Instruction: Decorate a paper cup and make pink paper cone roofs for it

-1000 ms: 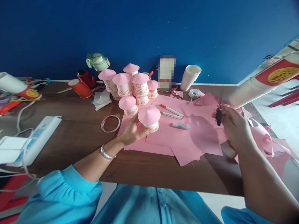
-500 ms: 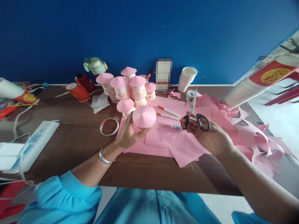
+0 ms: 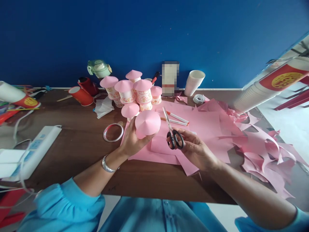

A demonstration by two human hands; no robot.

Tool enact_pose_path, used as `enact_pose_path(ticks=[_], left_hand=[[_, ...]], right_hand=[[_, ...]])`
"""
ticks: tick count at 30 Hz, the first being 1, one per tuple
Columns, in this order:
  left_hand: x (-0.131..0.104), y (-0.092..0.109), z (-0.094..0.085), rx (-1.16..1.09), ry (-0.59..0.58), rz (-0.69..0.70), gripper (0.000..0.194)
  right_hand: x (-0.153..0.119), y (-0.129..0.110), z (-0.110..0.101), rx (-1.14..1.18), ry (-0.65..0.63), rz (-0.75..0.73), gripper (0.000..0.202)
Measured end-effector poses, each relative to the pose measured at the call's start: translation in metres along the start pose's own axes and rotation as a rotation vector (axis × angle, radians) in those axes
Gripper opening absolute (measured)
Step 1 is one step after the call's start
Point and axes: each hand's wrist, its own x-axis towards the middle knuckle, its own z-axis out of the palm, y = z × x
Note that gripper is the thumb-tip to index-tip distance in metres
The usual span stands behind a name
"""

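My left hand (image 3: 134, 138) is wrapped round a paper cup with a pink cone roof (image 3: 147, 122), held up above the table; the roof hides most of the cup. In my right hand (image 3: 196, 148) is a pair of scissors (image 3: 174, 137) with black handles, its blades together and tilted up to the left, a short way right of the roof. Behind my left hand stand several decorated cups (image 3: 126, 91) with the same pink roofs, some stacked. Pink paper sheets (image 3: 166, 151) lie beneath both hands, with two markers (image 3: 177, 119) on them.
A roll of tape (image 3: 113, 132) lies left of the sheets, a white roll (image 3: 199, 99) behind them. Stacked white cups (image 3: 194, 83) stand by the blue wall. Pink scraps (image 3: 265, 154) spread to the right. A power strip (image 3: 41, 148) with cables is at left.
My right hand has brought the scissors left and lower, close to the cone roof, and their blades now point up to the left. My left hand with the roofed cup has barely moved.
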Motion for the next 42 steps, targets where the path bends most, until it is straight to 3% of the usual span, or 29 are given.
enact_pose_path(ticks=[10, 19, 24, 42], left_hand=[[-0.001, -0.001, 0.001, 0.04, -0.026, 0.059, 0.059], [-0.003, 0.003, 0.003, 0.051, -0.04, 0.047, 0.06], [-0.003, 0.004, 0.004, 0.095, -0.025, 0.125, 0.063], [-0.005, 0.009, 0.008, 0.085, -0.07, 0.151, 0.059]], right_hand=[[-0.002, 0.011, 0.004, 0.014, 0.008, 0.103, 0.044], [-0.011, 0.014, 0.01, -0.422, 0.036, -0.111, 0.053], [-0.016, 0.014, 0.02, -0.518, -0.034, -0.131, 0.055], [-0.016, 0.016, 0.019, -0.483, -0.051, -0.119, 0.055]])
